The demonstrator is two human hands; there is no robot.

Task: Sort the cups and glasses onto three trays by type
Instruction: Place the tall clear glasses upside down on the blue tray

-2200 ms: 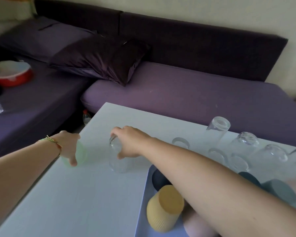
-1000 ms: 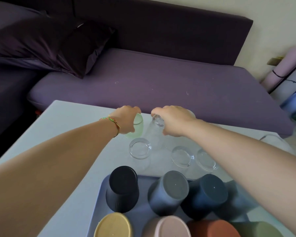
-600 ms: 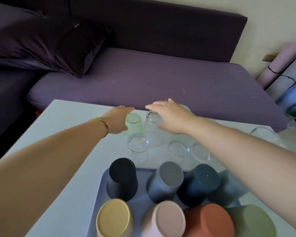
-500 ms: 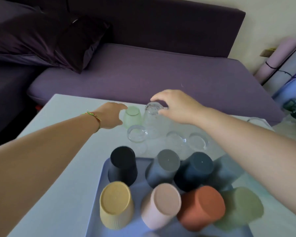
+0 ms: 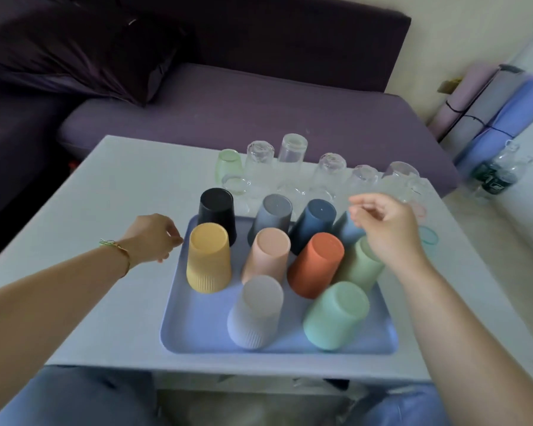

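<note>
Both hands hung loosely curled, empty: left hand beside the blue tray, right hand over it. Inverted clear glasses lined the worktop's far edge, nearer my right hand.

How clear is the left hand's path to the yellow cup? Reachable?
Probably yes. The left hand hovers empty just left of the yellow cup, which stands at the tray's left edge, nothing between them.

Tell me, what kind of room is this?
Probably a home living room: a purple cushioned sofa with a dark satin pillow, a white table before it, and rolled exercise mats.
</note>
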